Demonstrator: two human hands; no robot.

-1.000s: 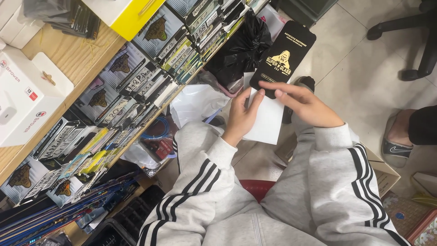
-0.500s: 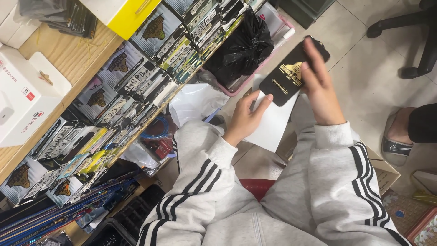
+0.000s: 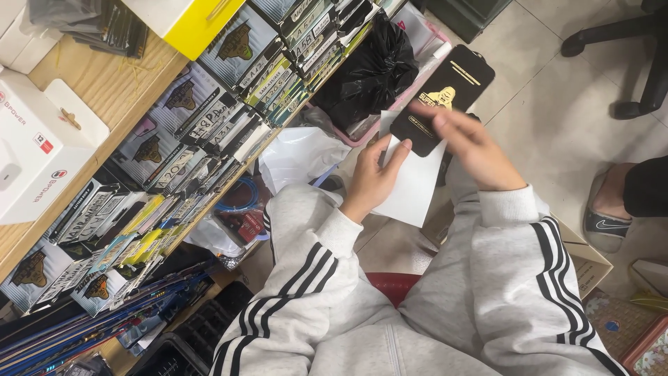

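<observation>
Room: tiled floor [image 3: 557,118], wooden shelf [image 3: 104,90] at left packed with boxed packs [image 3: 209,118].
Left hand [image 3: 372,177]: fingers closed on white envelope [image 3: 414,184], held above the lap.
Right hand [image 3: 470,150]: fingers gripping black glass sheet [image 3: 445,94], its lower end overlapping the envelope top.
Behind: black plastic bag [image 3: 372,69], just beyond the sheet.
Right edge: another person's sandalled foot [image 3: 609,209], well apart.

Black bag [image 3: 372,66] crowds left, tiled floor [image 3: 563,118] seemingly open right.
</observation>
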